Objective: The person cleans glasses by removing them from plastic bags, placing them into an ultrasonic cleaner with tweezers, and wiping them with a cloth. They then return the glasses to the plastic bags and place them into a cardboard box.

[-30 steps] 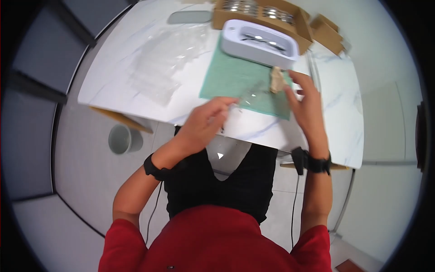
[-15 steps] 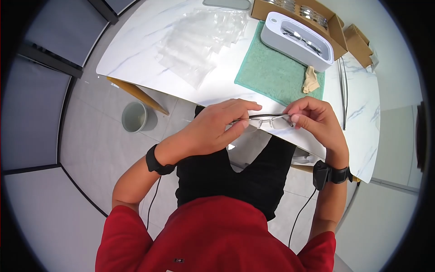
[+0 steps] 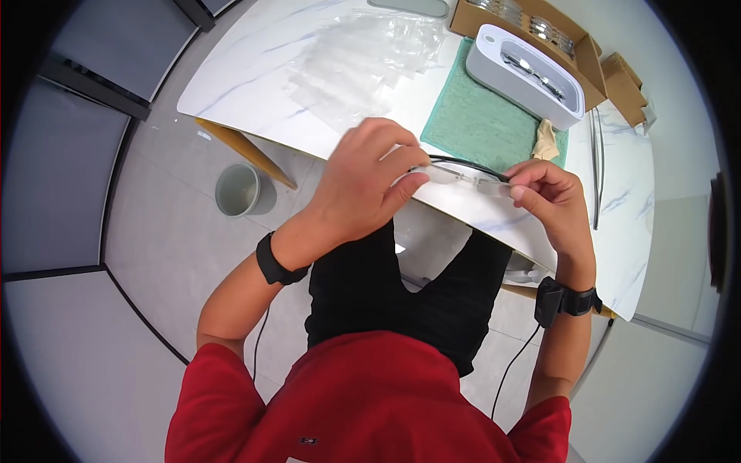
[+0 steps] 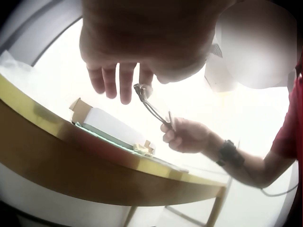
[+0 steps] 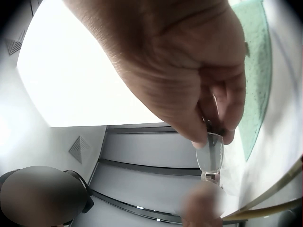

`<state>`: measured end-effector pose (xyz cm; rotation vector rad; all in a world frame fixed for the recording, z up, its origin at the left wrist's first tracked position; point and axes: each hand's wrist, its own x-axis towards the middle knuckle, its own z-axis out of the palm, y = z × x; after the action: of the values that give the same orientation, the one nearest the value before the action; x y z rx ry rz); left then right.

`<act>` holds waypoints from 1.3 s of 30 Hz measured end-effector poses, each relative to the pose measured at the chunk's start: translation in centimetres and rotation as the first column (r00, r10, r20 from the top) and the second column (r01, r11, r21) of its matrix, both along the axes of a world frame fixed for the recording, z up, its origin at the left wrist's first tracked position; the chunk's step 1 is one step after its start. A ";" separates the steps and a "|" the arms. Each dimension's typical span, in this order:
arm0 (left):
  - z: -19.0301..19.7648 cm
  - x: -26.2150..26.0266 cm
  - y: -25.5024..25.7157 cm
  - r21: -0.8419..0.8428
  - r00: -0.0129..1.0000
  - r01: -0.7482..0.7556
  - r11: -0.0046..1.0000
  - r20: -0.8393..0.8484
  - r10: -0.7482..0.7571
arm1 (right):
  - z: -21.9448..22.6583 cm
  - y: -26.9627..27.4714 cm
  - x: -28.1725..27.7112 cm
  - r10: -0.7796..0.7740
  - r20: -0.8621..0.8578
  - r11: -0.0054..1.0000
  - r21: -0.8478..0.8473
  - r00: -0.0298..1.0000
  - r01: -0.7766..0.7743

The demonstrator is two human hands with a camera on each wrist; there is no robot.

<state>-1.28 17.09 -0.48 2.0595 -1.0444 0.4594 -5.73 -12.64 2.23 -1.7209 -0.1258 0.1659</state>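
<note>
A pair of eyeglasses [image 3: 492, 187] with clear lenses and dark temples is held up over the table's near edge, its temples folded behind the lenses. At one end, the thumb and forefinger of my left hand [image 3: 363, 181] pinch it, and the other fingers of that hand are spread in the left wrist view. My right hand [image 3: 554, 202] grips the opposite end between thumb and curled fingers. The right wrist view shows a rimless-looking lens [image 5: 210, 157] just below the right fingertips.
A white cleaner tub [image 3: 525, 77] with another pair of glasses in it stands on a green cloth [image 3: 478, 116], beside a crumpled beige cloth [image 3: 546, 141]. Clear plastic bags [image 3: 355, 65] lie left. Behind is a cardboard box [image 3: 590, 65] of glasses; a bin [image 3: 239, 190] stands on the floor.
The hands came together from over the green cloth, and the eyeglasses came into clear view between them. Since half a second ago, the left hand and its end of the glasses have risen slightly.
</note>
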 end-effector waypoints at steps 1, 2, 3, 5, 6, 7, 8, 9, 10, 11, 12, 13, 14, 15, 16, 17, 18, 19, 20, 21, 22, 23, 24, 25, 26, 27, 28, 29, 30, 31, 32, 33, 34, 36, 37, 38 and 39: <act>0.0 0.0 0.2 0.030 0.998 -0.053 0.998 0.044 0.052 | 0.0 0.5 -0.1 -0.002 0.023 1.000 -0.008 1.000 0.002; -0.1 -0.2 0.2 0.056 0.990 -0.109 0.993 0.092 0.103 | -0.2 0.9 -0.1 -0.014 0.027 1.000 -0.012 1.000 0.014; -0.4 -0.2 0.2 0.014 0.994 -0.100 0.995 0.040 0.100 | -0.5 1.4 0.2 -0.027 0.029 1.000 -0.015 0.999 0.027; -1.3 0.0 0.1 -0.071 0.994 -0.090 0.993 -0.063 0.085 | -1.1 1.9 0.7 -0.047 0.034 0.999 -0.002 0.998 0.047; -1.7 0.3 0.2 -0.097 0.993 -0.073 0.993 -0.104 0.063 | -1.4 2.1 1.0 -0.055 0.038 0.998 0.015 0.998 0.055; -2.2 0.7 0.4 -0.125 0.989 -0.058 0.990 -0.144 0.040 | -1.7 2.2 1.1 -0.063 0.042 0.998 0.031 0.997 0.062; -2.2 0.9 0.5 -0.153 0.983 -0.045 0.987 -0.184 0.016 | -1.8 2.3 1.1 -0.054 0.055 0.998 0.031 0.997 0.052; -2.0 0.8 0.6 -0.162 0.966 -0.033 0.986 -0.256 -0.010 | -1.9 2.3 1.0 -0.044 0.071 0.999 0.030 0.997 0.042; -1.6 0.8 0.8 -0.170 0.944 -0.020 0.985 -0.329 -0.037 | -2.0 2.3 0.9 -0.035 0.085 0.999 0.028 0.996 0.033; -1.3 0.7 0.8 -0.179 0.915 -0.008 0.984 -0.399 -0.065 | -1.9 2.1 0.9 -0.035 0.072 0.999 0.025 0.997 0.033; -1.3 0.8 0.7 -0.220 0.889 -0.025 0.975 -0.452 -0.079 | -1.8 1.9 0.9 -0.034 0.059 0.999 0.023 0.998 0.033; -1.3 0.7 0.6 -0.258 0.859 -0.045 0.965 -0.503 -0.094 | -1.7 1.7 0.9 -0.034 0.047 0.999 0.021 0.998 0.033; -1.4 0.7 0.5 -0.293 0.826 -0.067 0.954 -0.552 -0.112 | -1.7 1.6 0.9 -0.039 0.046 0.999 0.023 0.998 0.038; -1.6 0.7 0.5 -0.341 0.803 -0.092 0.936 -0.581 -0.132 | -1.7 1.4 0.8 -0.043 0.045 0.999 0.026 0.998 0.042; -1.8 0.6 0.6 -0.387 0.780 -0.120 0.914 -0.607 -0.154 | -1.8 1.3 0.7 -0.047 0.045 0.999 0.027 0.998 0.046; -2.0 0.6 0.8 -0.430 0.755 -0.149 0.891 -0.631 -0.178 | -1.8 1.2 0.6 -0.060 0.031 0.998 0.021 0.998 0.059; -2.0 0.7 1.0 -0.355 0.817 -0.197 0.914 -0.574 -0.047 | -1.8 1.2 0.6 -0.072 0.018 0.997 0.015 0.997 0.071; -1.9 0.7 1.4 -0.283 0.863 -0.251 0.926 -0.499 0.081 | -1.8 1.1 0.5 -0.083 0.006 0.996 0.009 0.996 0.083; -1.8 0.8 1.8 -0.216 0.890 -0.312 0.925 -0.407 0.205 | -2.0 1.1 0.5 -0.090 0.009 0.996 0.014 0.996 0.090; -1.7 0.9 2.2 -0.126 0.883 -0.405 0.906 -0.309 0.352 | -2.3 1.1 0.5 -0.095 0.014 0.995 0.019 0.995 0.095; -1.8 1.0 2.5 -0.073 0.881 -0.434 0.898 -0.244 0.406 | -2.5 1.1 0.5 -0.099 0.018 0.995 0.027 0.995 0.098; -2.1 1.3 2.8 -0.022 0.874 -0.465 0.885 -0.173 0.455 | -2.5 1.2 0.5 -0.106 0.022 0.994 0.028 0.994 0.105; -2.3 1.5 3.1 0.028 0.861 -0.498 0.867 -0.101 0.498 | -2.6 1.4 0.5 -0.112 0.024 0.993 0.030 0.993 0.111; -2.3 1.8 3.3 0.073 0.858 -0.510 0.857 -0.017 0.513 | -2.7 1.6 0.4 -0.117 0.026 0.993 0.032 0.993 0.116; -2.3 2.3 3.4 0.115 0.851 -0.525 0.843 0.069 0.520 | -2.8 1.8 0.4 -0.116 0.023 0.993 0.037 0.993 0.115; -2.3 2.8 3.5 0.154 0.841 -0.540 0.828 0.154 0.519 | -2.9 1.8 0.4 -0.116 0.020 0.992 0.041 0.993 0.115; -2.4 3.2 3.5 0.177 0.838 -0.541 0.822 0.193 0.510 | -2.9 1.8 0.3 -0.119 0.016 0.992 0.044 0.993 0.118; -2.5 3.6 3.5 0.199 0.836 -0.541 0.817 0.230 0.498 | -3.0 1.9 0.2 -0.121 0.012 0.992 0.043 0.993 0.120; -2.6 3.8 3.4 0.219 0.833 -0.543 0.811 0.267 0.485 | -3.0 1.9 0.1 -0.122 0.010 0.992 0.041 0.992 0.122; -2.6 3.9 3.3 0.221 0.832 -0.544 0.809 0.265 0.487 | -2.9 1.8 0.1 -0.125 0.008 0.991 0.040 0.992 0.125; -2.7 4.0 3.2 0.224 0.832 -0.544 0.808 0.262 0.488 | -3.0 1.8 0.0 -0.139 0.016 0.989 0.043 0.990 0.139; -2.8 4.0 3.1 0.229 0.833 -0.544 0.807 0.258 0.489 | -3.1 1.9 -0.1 -0.153 0.021 0.987 0.047 0.988 0.152; -2.9 4.0 3.1 0.209 0.844 -0.533 0.820 0.206 0.496 | -3.3 2.0 -0.2 -0.166 0.025 0.985 0.051 0.986 0.165; -3.2 3.9 3.0 0.166 0.859 -0.513 0.842 0.101 0.503 | -3.5 3.2 -0.3 -0.227 0.084 0.971 0.098 0.970 0.219; -3.2 3.7 3.1 0.149 0.858 -0.514 0.845 0.065 0.510 | -3.6 4.0 -0.4 -0.259 0.111 0.962 0.123 0.960 0.245; -3.1 3.6 3.1 0.133 0.856 -0.516 0.846 0.029 0.517 | -3.6 4.7 -0.5 -0.275 0.129 0.956 0.142 0.953 0.257; -3.0 3.4 3.2 0.118 0.852 -0.519 0.846 -0.006 0.524 | -3.6 5.5 -0.5 -0.291 0.146 0.950 0.163 0.945 0.267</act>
<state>2.12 20.34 -3.49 2.4428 -0.4740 0.6400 -6.28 -7.13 -1.41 -1.5902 -0.0151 -0.1962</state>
